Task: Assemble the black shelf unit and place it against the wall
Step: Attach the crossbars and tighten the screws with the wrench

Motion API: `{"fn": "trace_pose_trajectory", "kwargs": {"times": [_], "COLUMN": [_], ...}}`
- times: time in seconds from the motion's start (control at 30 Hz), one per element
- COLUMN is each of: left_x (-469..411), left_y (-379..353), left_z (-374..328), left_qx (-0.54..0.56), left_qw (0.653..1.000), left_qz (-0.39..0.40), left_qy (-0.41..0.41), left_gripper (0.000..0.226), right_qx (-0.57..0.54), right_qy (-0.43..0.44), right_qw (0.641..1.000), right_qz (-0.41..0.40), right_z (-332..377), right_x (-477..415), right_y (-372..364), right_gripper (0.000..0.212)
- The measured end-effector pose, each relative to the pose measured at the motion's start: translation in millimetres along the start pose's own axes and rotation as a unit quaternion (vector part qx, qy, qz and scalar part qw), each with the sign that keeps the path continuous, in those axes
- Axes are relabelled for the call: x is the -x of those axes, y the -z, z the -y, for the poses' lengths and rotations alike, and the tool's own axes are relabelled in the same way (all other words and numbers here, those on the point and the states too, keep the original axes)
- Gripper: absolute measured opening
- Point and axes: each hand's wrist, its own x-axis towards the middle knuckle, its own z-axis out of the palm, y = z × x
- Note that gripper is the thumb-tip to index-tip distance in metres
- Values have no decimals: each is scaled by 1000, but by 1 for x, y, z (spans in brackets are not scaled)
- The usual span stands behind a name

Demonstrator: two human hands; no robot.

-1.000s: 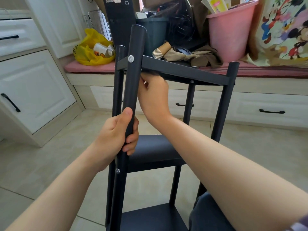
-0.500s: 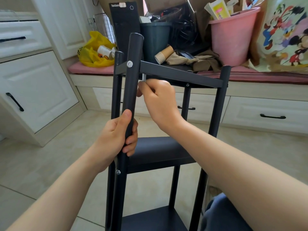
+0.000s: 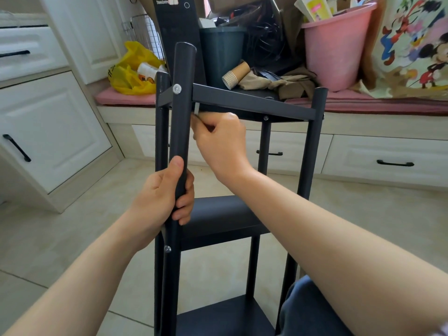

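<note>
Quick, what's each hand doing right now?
Left hand: closed around the near black post.
Right hand: pinching a small silver tool just under the top shelf.

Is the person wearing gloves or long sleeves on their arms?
No gloves: the left hand and right hand are bare, with no rings or watch showing. Both forearms are bare; a pale scrap at the bottom right may be a sleeve.

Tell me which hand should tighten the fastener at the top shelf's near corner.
Right. The right hand pinches a small metal tool just under the top shelf, beside the near post. The left hand grips that post lower down, steadying it.
</note>
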Motion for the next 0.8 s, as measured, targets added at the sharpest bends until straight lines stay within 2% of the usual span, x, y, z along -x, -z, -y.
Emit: {"fn": "trace_pose_trajectory", "kwargs": {"times": [0.1, 0.27, 0.4, 0.7, 0.8], "left_x": [1, 1, 0, -4, -3], "left_y": [1, 4, 7, 4, 1], "left_z": [1, 4, 6, 4, 3], "left_qx": [0, 2, 3, 1, 1], "left_qw": [1000, 1000, 1000, 1000, 1000], "left_qz": [-2, 5, 9, 16, 9], "left_qy": [0, -1, 3, 1, -1], "left_gripper": [55, 62, 55, 61, 59], "right_qx": [-9, -2, -24, -18, -29], "right_qy": [13, 31, 41, 2, -17], "right_qw": [1000, 998, 997, 1000, 999], "right_qz": [-15, -47, -59, 5, 30], "right_z": [-2, -4, -2, -3, -1], "right_x": [0, -4, -5, 0, 1], "right_y": [-8, -17, -22, -5, 5], "right_gripper": [37, 54, 58, 51, 37]}}
